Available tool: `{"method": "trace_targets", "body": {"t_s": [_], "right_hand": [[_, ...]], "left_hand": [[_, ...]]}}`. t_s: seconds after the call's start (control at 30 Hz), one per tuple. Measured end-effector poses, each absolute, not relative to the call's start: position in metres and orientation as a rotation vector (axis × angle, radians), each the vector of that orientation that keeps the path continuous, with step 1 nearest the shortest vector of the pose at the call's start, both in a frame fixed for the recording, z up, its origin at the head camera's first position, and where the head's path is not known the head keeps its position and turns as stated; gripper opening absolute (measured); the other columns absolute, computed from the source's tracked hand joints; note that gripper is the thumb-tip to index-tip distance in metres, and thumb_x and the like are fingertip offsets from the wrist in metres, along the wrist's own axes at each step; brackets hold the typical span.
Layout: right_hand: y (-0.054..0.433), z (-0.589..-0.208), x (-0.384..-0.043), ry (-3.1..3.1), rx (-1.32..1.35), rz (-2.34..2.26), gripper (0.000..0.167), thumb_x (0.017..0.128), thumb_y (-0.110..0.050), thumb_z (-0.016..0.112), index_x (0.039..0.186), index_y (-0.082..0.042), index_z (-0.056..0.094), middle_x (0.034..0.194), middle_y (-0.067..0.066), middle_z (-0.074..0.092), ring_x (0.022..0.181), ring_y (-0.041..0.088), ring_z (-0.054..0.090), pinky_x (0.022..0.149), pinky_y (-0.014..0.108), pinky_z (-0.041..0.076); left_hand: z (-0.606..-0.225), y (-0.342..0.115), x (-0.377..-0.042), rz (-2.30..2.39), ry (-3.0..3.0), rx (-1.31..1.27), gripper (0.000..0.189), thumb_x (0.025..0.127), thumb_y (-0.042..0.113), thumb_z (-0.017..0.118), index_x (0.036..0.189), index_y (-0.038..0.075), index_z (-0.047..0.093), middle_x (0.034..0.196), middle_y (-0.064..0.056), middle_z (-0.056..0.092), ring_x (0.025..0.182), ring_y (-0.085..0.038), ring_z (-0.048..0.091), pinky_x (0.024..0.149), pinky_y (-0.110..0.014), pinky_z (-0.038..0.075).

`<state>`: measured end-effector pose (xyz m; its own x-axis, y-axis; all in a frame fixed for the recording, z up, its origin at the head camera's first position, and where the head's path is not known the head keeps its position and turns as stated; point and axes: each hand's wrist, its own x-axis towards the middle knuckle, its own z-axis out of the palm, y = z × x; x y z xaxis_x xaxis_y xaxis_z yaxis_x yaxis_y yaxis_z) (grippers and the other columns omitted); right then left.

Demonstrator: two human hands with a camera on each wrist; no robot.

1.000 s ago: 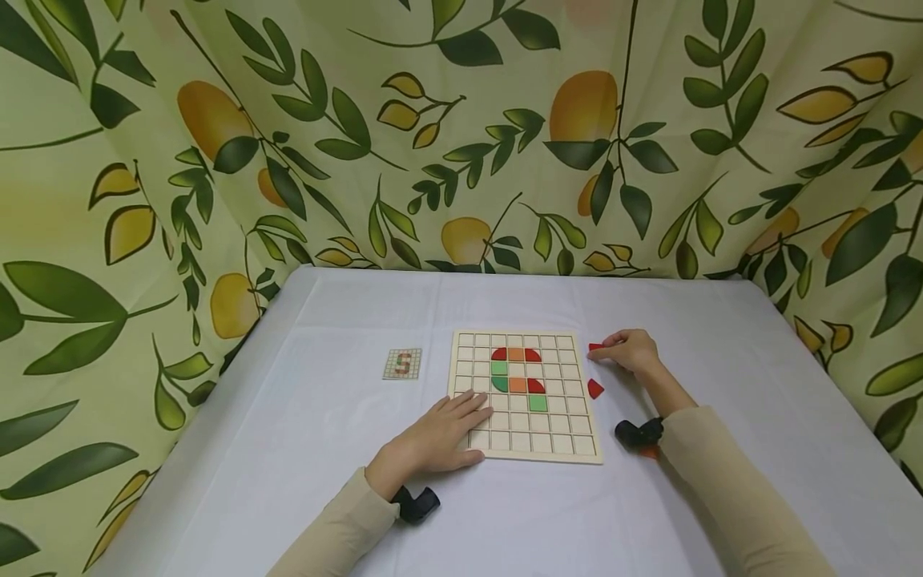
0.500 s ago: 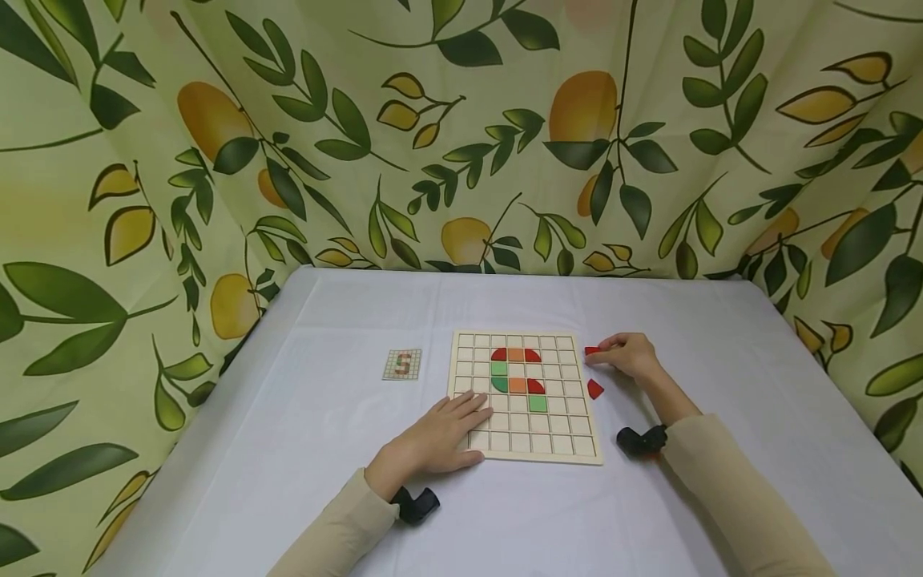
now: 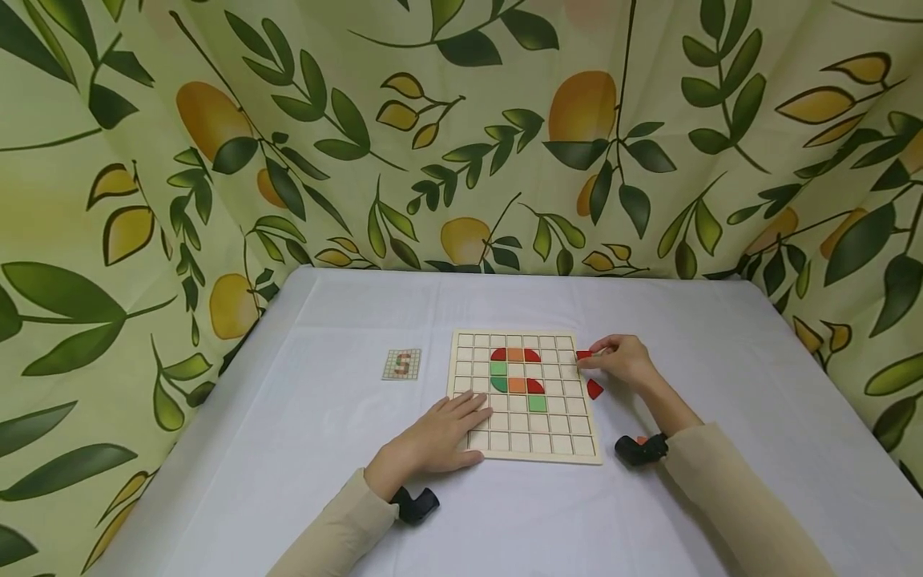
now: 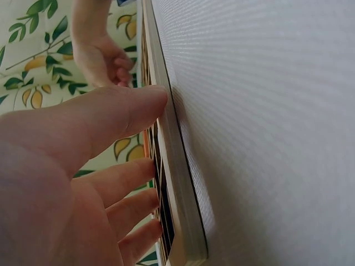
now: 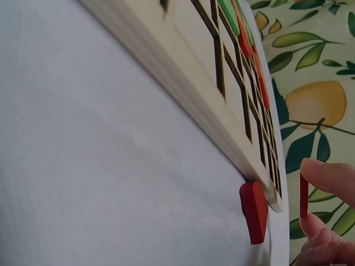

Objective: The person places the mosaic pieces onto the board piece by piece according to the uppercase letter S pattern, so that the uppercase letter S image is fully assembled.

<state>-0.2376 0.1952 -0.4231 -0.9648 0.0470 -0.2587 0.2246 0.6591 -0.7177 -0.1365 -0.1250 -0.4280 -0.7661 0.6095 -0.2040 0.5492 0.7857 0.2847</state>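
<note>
A wooden grid board [image 3: 530, 460] lies on the table, with red, orange and two tones of green pieces set in a curved pattern. Flat on its lower left corner rests my left hand [image 3: 437, 435], fingers extended; in the left wrist view its thumb [image 4: 147, 105] touches the board's side. My right hand [image 3: 626, 358] pinches a thin red piece [image 5: 304, 197] between thumb and finger, at the board's upper right edge. On the table just below that hand lies a red quarter-circle piece [image 3: 594, 389], close beside the board.
A small pattern card [image 3: 401, 364] printed with an S-like shape lies left of the board. An orange piece [image 3: 642, 440] is partly hidden by the black camera [image 3: 634, 450] on the right wrist. A leaf-and-fruit print curtain [image 3: 461, 160] hangs behind the white table.
My right hand has moved slightly left with the red piece, which is now at the board's right edge. The left hand and the board have stayed still.
</note>
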Motion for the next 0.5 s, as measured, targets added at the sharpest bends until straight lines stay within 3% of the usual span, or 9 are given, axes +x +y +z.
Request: {"method": "trace_targets", "body": {"t_s": [0.27,0.5], "right_hand": [[0.191,-0.418,-0.229,2.647,0.159,-1.218,0.047,0.077,-0.029,0.080,0.106,0.003,0.061,0.069,-0.002,0.042,0.068,0.013,0.041,0.059,0.026,0.032],[0.187,-0.416,-0.222,2.650,0.147,-1.240,0.042,0.075,-0.028,0.081,0.098,0.002,0.062,0.067,-0.002,0.042,0.064,0.012,0.041,0.056,0.025,0.032]], "left_hand": [[-0.427,-0.125,-0.136,0.308,2.688,0.883,0.065,0.093,0.037,0.059,0.149,0.016,0.036,0.161,-0.003,0.029,0.152,-0.025,0.023,0.123,-0.048,0.024],[-0.428,-0.125,-0.136,0.313,2.689,0.886,0.065,0.093,0.038,0.059,0.150,0.016,0.036,0.161,-0.003,0.029,0.152,-0.025,0.022,0.123,-0.048,0.024]]}}
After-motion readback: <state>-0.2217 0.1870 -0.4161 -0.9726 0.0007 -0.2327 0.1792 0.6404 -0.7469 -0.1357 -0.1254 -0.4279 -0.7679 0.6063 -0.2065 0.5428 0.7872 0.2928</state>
